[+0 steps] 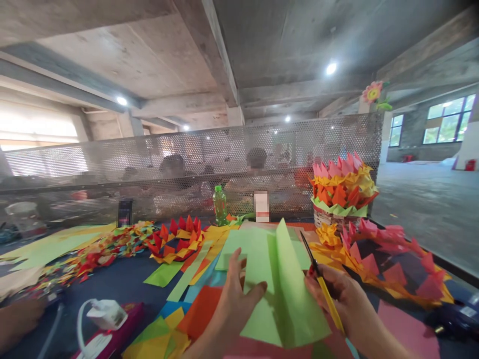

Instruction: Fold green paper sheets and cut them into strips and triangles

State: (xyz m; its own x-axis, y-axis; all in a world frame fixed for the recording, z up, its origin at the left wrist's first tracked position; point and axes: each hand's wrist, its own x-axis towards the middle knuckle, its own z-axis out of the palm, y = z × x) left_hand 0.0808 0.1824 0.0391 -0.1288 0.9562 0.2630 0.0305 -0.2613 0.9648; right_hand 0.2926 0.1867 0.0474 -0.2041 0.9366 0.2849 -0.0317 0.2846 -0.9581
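Observation:
My left hand (234, 299) pinches a folded light green sheet of paper (279, 279), thumb on top and fingers behind the fold, holding it partly upright over the table. My right hand (337, 294) is closed around scissors with a yellow and red handle (322, 284); the dark blades point up and away beside the sheet's right edge. More green sheets lie flat under the folded one.
Coloured paper sheets and strips (187, 279) cover the dark table. Folded paper crowns (175, 242), a basket of origami pieces (342, 192) and a pink ring (392, 264) sit around. A green bottle (219, 204) stands by the mesh partition (187, 164); people sit behind it. A white charger (107, 314) lies at left.

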